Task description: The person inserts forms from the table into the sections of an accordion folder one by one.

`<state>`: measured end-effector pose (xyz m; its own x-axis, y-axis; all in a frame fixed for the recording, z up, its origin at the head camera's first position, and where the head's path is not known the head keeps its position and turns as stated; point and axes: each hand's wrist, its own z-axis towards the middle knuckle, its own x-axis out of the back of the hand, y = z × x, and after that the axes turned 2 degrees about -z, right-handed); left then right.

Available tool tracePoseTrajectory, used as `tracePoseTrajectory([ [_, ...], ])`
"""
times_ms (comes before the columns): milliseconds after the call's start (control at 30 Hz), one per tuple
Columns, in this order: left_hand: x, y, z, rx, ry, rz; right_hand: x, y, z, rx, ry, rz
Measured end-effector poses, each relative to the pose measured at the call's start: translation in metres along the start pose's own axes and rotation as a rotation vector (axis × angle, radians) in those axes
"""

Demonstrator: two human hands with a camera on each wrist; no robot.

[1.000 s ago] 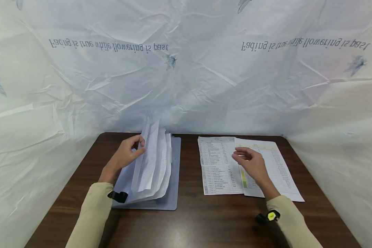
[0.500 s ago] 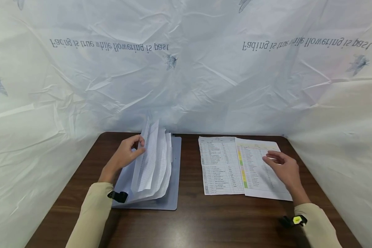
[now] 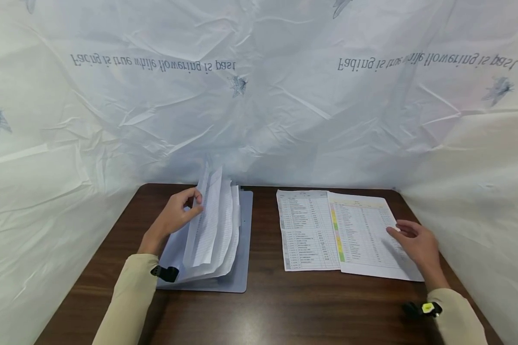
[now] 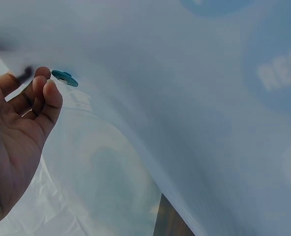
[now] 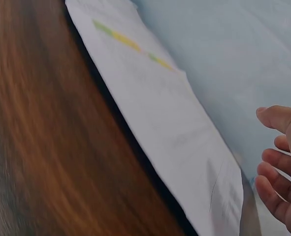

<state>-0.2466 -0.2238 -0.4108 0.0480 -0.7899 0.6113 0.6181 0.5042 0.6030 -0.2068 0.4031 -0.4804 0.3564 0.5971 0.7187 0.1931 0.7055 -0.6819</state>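
At the left, my left hand point(image 3: 177, 213) pinches the raised edge of a translucent plastic cover point(image 3: 191, 239) on a blue-grey document folder point(image 3: 244, 239). Several printed sheets point(image 3: 209, 225) fan upward inside the folder. A round teal snap button point(image 4: 65, 77) sits beside the left fingertips in the left wrist view. Two printed sheets lie on the right: a left one point(image 3: 306, 230) with a grid of rows, and a right one point(image 3: 367, 235) with yellow and green marks down its left side. My right hand point(image 3: 416, 242), fingers loosely bent and holding nothing, is over the right sheet's right edge.
A dark wooden table point(image 3: 267, 311) with rounded back corners bears everything. White plastic sheeting point(image 3: 259, 120) with printed writing rises behind it and along both sides. Bare wood separates the folder from the loose sheets.
My right hand has moved right, from the middle of the loose sheets to the right sheet's outer edge, uncovering its printing. The left hand and the folder have kept their places.
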Motion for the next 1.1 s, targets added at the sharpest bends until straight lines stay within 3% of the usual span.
tracePoseTrajectory([
  [200,-0.002,-0.011,-0.001,-0.006,0.002,-0.005,0.002,0.014,0.001,-0.017,0.003,-0.047],
  [667,-0.001,-0.013,-0.001,-0.022,-0.011,-0.017,-0.002,0.032,0.007,-0.096,-0.009,-0.136],
  [1100,0.0,-0.012,-0.001,-0.004,-0.007,-0.022,-0.007,0.035,0.009,-0.049,-0.039,-0.154],
])
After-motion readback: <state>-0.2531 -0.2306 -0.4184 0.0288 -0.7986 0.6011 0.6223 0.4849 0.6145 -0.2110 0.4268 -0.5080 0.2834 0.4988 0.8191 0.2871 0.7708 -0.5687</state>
